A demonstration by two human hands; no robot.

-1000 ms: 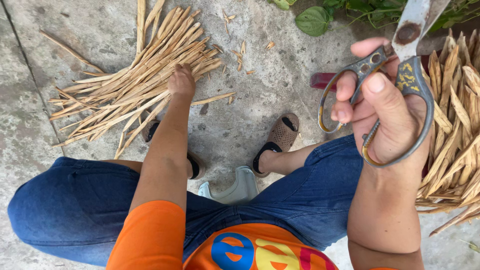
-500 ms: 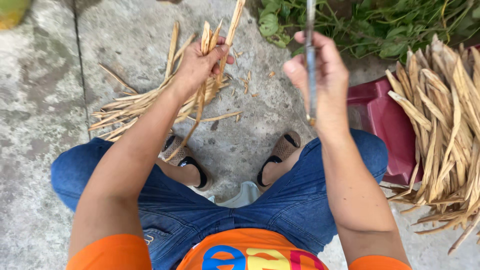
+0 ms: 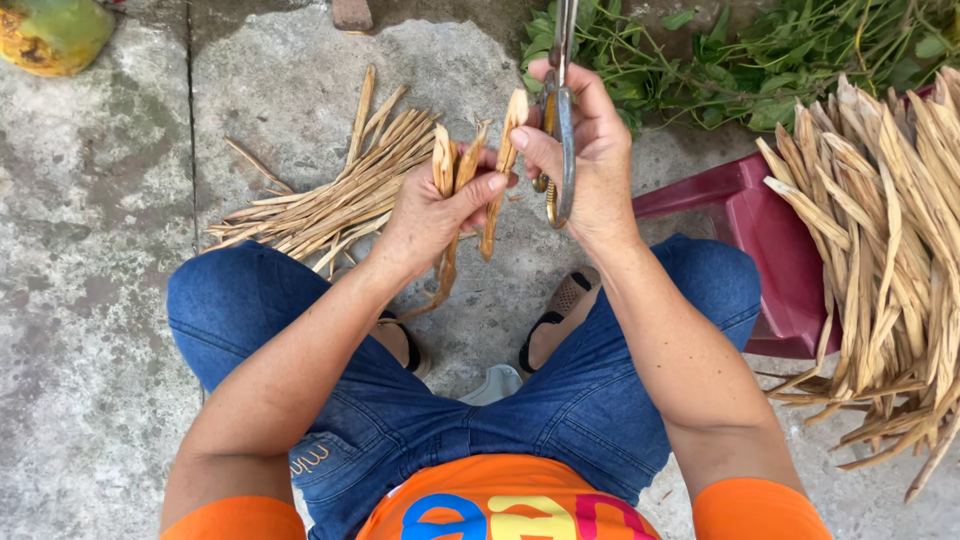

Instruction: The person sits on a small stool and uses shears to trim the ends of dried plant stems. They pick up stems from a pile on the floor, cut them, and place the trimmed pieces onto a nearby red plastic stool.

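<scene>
Far left: a green-yellow coconut (image 3: 52,32) sits at the corner of the concrete floor (image 3: 90,300), untouched.

Pile of dry strips (image 3: 330,195) lies on the ground ahead of my left knee. A second ago my left arm was stretched out to that pile; half a second ago it was lifting a few pieces clear. The pile looks otherwise undisturbed.

My left hand (image 3: 430,215) is now raised in front of me, fingers closed around a small bunch of strips (image 3: 450,200), thumb pressed across them. Their ends stand upright above the fist; the lower ends hang toward my sandals.

My right hand (image 3: 590,160) has come in from the right, where it was held apart earlier, and now meets the left. Its thumb and forefinger pinch one strip (image 3: 500,170) of the bunch, while the remaining fingers stay curled through the handles of the scissors (image 3: 558,120). The blades point up and away and run out of the top of the view, so I cannot tell whether they are parted.

Judgement: pickup done; fresh material is in hand, being sorted beside the blades.

Right: red plastic stool (image 3: 770,250) carrying a large heap of strips (image 3: 880,230); green plants (image 3: 720,50) behind.
</scene>
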